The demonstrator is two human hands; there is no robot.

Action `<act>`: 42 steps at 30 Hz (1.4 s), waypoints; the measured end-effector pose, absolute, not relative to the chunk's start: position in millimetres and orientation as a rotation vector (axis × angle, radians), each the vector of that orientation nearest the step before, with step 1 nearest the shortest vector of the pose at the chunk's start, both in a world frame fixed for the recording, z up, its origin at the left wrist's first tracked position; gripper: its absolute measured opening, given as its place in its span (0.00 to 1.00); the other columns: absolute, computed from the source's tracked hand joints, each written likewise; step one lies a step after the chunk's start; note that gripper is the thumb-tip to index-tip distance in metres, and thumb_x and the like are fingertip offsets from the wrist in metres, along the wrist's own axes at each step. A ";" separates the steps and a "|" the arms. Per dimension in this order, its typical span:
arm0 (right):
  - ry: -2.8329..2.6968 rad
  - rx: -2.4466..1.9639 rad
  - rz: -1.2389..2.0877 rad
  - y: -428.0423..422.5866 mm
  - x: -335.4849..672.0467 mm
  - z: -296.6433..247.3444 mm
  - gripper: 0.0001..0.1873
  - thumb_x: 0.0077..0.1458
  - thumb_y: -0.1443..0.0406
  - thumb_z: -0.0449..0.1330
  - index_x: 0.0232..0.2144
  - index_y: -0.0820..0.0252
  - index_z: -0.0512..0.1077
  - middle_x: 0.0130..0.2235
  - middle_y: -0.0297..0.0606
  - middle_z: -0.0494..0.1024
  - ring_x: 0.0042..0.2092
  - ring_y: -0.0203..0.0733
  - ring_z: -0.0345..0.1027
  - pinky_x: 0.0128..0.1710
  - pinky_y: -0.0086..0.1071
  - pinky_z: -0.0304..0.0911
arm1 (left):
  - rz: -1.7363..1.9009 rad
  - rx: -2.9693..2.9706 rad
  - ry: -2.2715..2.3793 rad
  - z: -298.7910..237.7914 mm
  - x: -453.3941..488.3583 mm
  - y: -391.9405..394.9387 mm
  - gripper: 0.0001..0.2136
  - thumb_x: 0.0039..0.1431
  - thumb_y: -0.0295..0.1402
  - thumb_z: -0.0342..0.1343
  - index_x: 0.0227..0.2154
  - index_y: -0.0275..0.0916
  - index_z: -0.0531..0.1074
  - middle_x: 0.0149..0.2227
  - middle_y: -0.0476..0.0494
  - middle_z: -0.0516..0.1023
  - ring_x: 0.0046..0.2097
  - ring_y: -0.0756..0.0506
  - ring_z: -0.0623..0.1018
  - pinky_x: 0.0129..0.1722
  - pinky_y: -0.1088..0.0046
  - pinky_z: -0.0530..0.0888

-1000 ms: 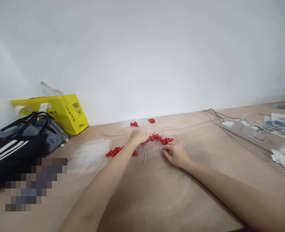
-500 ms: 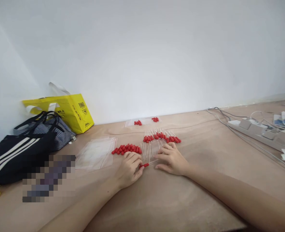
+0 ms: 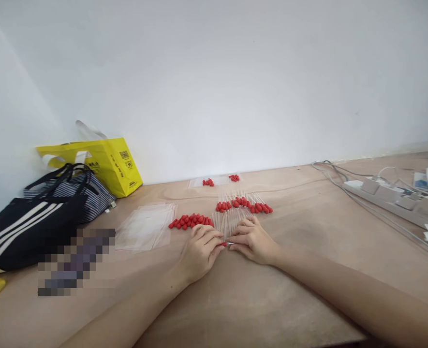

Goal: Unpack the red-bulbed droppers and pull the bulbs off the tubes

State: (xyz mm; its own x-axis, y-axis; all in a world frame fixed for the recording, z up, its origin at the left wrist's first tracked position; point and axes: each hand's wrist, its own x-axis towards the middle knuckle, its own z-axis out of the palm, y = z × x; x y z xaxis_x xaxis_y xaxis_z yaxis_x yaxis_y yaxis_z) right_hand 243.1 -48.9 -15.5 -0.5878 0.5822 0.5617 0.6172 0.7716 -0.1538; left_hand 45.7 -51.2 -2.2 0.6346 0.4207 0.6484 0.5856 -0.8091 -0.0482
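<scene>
My left hand (image 3: pixel 202 249) pinches a red rubber bulb (image 3: pixel 223 244) between thumb and fingers. My right hand (image 3: pixel 255 241) is closed on a thin clear dropper tube (image 3: pixel 230 243), whose end meets the bulb; how deep it sits in the bulb is hidden by my fingers. Just beyond my left fingers lies a pile of loose red bulbs (image 3: pixel 190 221). A row of bare clear tubes (image 3: pixel 221 222) is spread in front of both hands. Behind these, several droppers with red bulbs fitted (image 3: pixel 241 203) lie side by side, tubes pointing to the wall.
Flat clear plastic bags (image 3: pixel 144 227) are stacked left of the bulbs. More red-bulbed droppers (image 3: pixel 208 182) lie on a bag near the wall. A black bag (image 3: pixel 28 232) and a yellow bag (image 3: pixel 123 166) stand at left. A power strip (image 3: pixel 391 198) with cables lies at right.
My hands have come together. The tube in my right hand has moved left against the red bulb, and less of the tube and bulb shows between my fingers.
</scene>
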 end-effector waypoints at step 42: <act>-2.080 -0.945 -0.279 -40.4 265.5 -27.3 0.11 0.56 0.67 0.48 0.31 0.60 0.70 0.22 0.34 0.69 0.26 0.33 0.57 0.39 0.36 0.48 | -0.983 -2.466 -1.084 2.9 19.9 -57.3 0.09 0.57 0.30 0.44 0.29 0.38 0.69 0.31 0.44 0.67 0.33 0.48 0.69 0.33 0.70 0.67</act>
